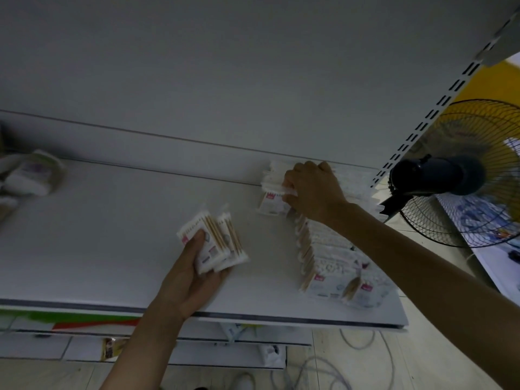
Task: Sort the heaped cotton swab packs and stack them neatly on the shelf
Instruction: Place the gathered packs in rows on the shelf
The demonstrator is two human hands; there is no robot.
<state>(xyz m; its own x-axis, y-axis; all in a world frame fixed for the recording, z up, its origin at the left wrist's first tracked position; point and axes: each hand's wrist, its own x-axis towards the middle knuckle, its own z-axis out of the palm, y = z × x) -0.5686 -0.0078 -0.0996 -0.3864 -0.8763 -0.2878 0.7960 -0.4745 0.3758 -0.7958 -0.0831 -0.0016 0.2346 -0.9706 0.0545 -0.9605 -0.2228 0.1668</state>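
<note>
Left hand [194, 266] grips two swab packs [213, 244] over shelf [112, 249]; right hand [312, 190] presses far-right stack [274, 192].

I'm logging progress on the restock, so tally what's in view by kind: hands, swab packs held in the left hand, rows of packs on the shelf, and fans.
Hands: 2, left hand and right hand
Swab packs in the left hand: 2
Rows of packs on the shelf: 1 long row at the right; packs too many and blurred to count
Fans: 1
Total: 6
</note>
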